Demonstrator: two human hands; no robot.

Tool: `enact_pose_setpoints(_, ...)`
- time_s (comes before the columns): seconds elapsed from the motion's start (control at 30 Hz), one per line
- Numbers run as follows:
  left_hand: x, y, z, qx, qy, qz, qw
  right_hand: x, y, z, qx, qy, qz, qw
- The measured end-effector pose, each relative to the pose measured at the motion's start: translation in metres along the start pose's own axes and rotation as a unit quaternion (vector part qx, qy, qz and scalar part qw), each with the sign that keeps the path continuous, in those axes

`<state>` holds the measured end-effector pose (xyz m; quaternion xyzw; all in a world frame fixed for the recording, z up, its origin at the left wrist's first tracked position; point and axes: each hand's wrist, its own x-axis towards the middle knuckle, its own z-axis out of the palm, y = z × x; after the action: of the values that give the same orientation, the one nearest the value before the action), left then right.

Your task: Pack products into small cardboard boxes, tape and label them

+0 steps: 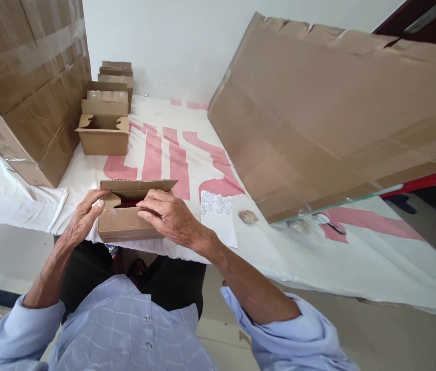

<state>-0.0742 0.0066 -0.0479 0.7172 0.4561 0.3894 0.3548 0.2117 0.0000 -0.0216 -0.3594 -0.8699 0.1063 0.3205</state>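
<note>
A small cardboard box point(131, 225) stands at the table's front edge with its back lid flap raised. Something red point(127, 204) shows inside the opening, too little of it to name. My left hand point(86, 212) holds the box's left end, with fingers and thumb at the side flap. Over the right part of the opening, my right hand point(171, 216) has its fingers bent, and its thumb lies against the front wall near the rim. The right end of the box is hidden behind that hand.
Several open cardboard boxes point(104, 141) stand in a row at the back left, beside a tall taped carton stack point(44, 103). A large carton point(337, 113) takes up the right side. White paper with small stickers point(220, 226) and a tape roll point(248, 217) lie nearer.
</note>
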Motion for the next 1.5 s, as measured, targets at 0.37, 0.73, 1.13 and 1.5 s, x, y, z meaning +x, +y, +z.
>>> enact_pose_setpoints(0.37, -0.002, 0.004, 0.003, -0.01, 0.001, 0.004, 1.0, 0.006, -0.007, 0.011, 0.095, 0.054, 0.026, 0.994)
enact_pose_setpoints(0.73, -0.004, 0.001, 0.013, -0.028, 0.022, -0.004, 0.999, 0.011, -0.003, 0.03, -0.015, 0.104, -0.012, 0.994)
enact_pose_setpoints(1.13, -0.004, 0.001, 0.025, -0.029, 0.066, -0.001, 0.997, 0.003, -0.009, 0.031, -0.023, 0.097, -0.071, 0.992)
enact_pose_setpoints(1.5, 0.001, 0.013, 0.008, -0.035, 0.002, 0.012, 0.999, -0.035, -0.017, -0.01, -0.072, 0.046, -0.033, 0.996)
